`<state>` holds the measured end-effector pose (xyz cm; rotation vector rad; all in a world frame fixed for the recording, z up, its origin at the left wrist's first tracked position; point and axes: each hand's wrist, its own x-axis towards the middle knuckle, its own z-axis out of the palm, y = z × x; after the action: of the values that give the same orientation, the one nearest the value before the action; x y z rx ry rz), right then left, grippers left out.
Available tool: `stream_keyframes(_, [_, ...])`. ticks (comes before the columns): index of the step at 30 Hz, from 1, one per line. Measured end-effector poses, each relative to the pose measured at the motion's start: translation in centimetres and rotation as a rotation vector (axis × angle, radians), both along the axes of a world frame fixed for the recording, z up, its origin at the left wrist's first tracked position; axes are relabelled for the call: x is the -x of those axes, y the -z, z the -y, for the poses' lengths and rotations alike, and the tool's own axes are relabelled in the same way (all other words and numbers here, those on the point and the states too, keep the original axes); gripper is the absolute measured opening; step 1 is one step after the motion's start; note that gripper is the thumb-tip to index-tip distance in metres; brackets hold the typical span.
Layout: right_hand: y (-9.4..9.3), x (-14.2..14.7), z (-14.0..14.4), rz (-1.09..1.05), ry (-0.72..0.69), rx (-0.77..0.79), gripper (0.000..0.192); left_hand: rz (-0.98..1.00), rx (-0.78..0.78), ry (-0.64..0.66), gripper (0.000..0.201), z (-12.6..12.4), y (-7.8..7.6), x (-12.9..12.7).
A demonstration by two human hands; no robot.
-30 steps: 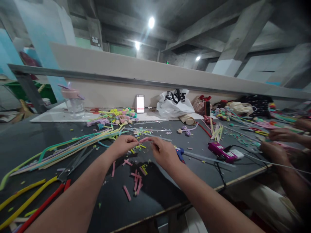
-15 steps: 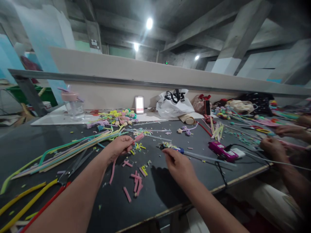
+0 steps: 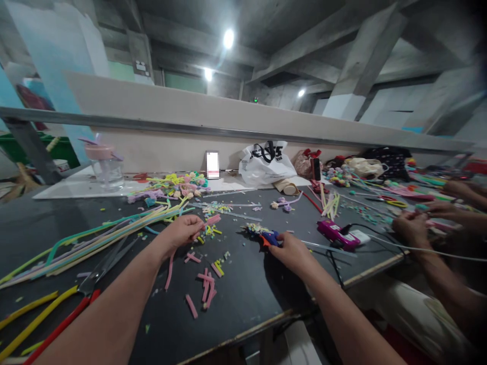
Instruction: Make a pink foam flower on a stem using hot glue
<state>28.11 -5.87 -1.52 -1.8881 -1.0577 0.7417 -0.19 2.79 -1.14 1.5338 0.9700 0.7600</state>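
Observation:
Pinched in the fingers of my left hand is a short pink fuzzy stem piece. A longer pink strip hangs below that hand; whether it is held cannot be made out. My right hand is closed around the rear of a blue glue gun with an orange trigger, low over the table. Its nozzle end, pointing left, is among small pale trimmings. Behind the hand a translucent glue stick extends right. Several cut pink pieces lie between my arms.
Large scissors with red and yellow handles lie by my left forearm, near long coloured stems. A purple power box with cables sits right. Behind stand a jar, phone and white bag. Another person's hands work at far right.
My right hand has shifted right and closed on the glue gun, whose orange trigger now shows. My left hand keeps the pink piece. The whole view has swung slightly, moving the scene left.

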Motion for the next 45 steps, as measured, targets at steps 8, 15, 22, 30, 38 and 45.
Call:
stream_keyframes(8, [-0.4, 0.9, 1.4, -0.806, -0.149, -0.012, 0.012, -0.008, -0.019, -0.014, 0.036, 0.0, -0.1, 0.1])
stream_keyframes(15, [-0.5, 3.3, 2.7, -1.299, -0.374, -0.146, 0.022, -0.037, -0.087, -0.025, 0.035, 0.0, -0.1, 0.1])
stream_keyframes(22, [-0.3, 6.8, 4.2, -0.726, -0.367, -0.353, 0.024, -0.111, -0.257, -0.085, 0.026, -0.5, 0.0, 0.0])
stream_keyframes(30, [-0.1, 8.3, 4.4, -0.396, -0.388, -0.360, 0.027, -0.184, -0.366, -0.078, 0.022, 0.4, -0.6, -0.4])
stream_keyframes(38, [-0.8, 9.0, 4.2, -0.241, -0.380, -0.373, 0.026, -0.186, -0.370, -0.050, 0.024, 0.3, -0.3, -0.3])
stream_keyframes(45, [-0.2, 8.7, 3.9, -0.162, -0.362, -0.375, 0.023, -0.157, -0.333, -0.025, 0.026, 0.2, -0.2, -0.2])
